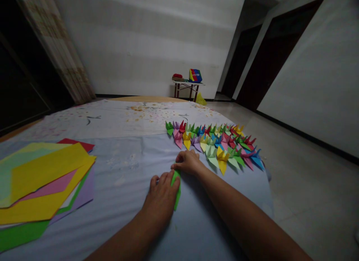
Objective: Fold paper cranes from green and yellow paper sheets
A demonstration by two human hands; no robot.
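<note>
A narrow strip of green folded paper [178, 196] lies on the cloth-covered table, pointing away from me. My left hand [162, 192] holds it down from the left, its fingers and thumb resting over the paper's middle. At the far end, my right hand [188, 162] has thumb and forefinger pinched on the tip of the same paper. Part of the fold is hidden beneath my fingers. Just beyond my right hand stand rows of folded paper cranes [222, 159] in many colours.
To the left lies a fanned pile of coloured paper sheets [50, 167]. A pale blue cloth [123, 216] covers the near table, with a white floral cloth [117, 117] farther back. Against the wall, a small side table [183, 82] carries a colourful bag [195, 76].
</note>
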